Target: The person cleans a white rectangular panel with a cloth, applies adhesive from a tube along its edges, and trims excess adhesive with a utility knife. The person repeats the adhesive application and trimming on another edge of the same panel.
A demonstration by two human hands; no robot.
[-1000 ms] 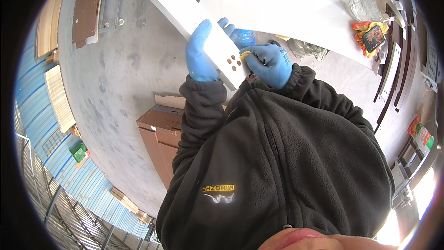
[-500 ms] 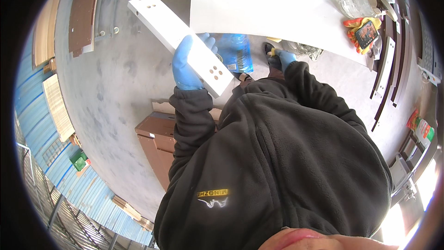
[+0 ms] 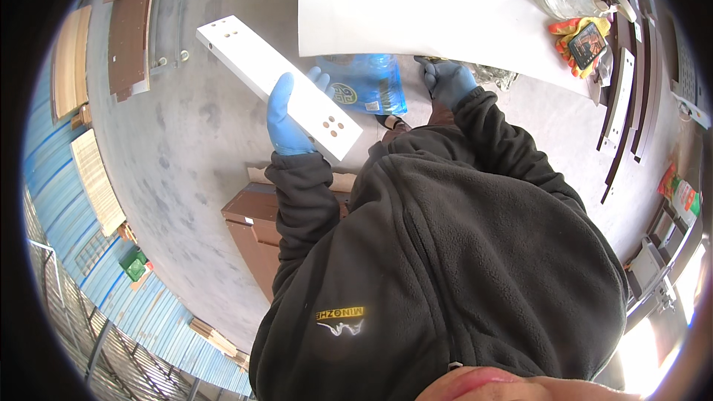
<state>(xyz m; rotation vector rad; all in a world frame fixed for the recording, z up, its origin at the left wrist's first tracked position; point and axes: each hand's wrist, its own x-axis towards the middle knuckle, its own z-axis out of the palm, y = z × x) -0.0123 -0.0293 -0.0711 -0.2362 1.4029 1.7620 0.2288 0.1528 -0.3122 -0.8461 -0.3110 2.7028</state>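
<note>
I am looking into a workshop that handles boards: I see a bare grey floor (image 3: 186, 200), a blue ribbed wall (image 3: 52, 148) with pale boards (image 3: 99, 184) near it, brown panels (image 3: 130, 37), long dark strips (image 3: 650, 85) beyond the white tabletop (image 3: 416, 7), and a white board (image 3: 304, 96) with drilled round holes.

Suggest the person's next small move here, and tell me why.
Probably move the right hand to the near end of the white board to steady it: only the left hand grips the board, while the right hand is apart from it, at the edge of the white surface. Whether the right hand holds anything is unclear.
</note>
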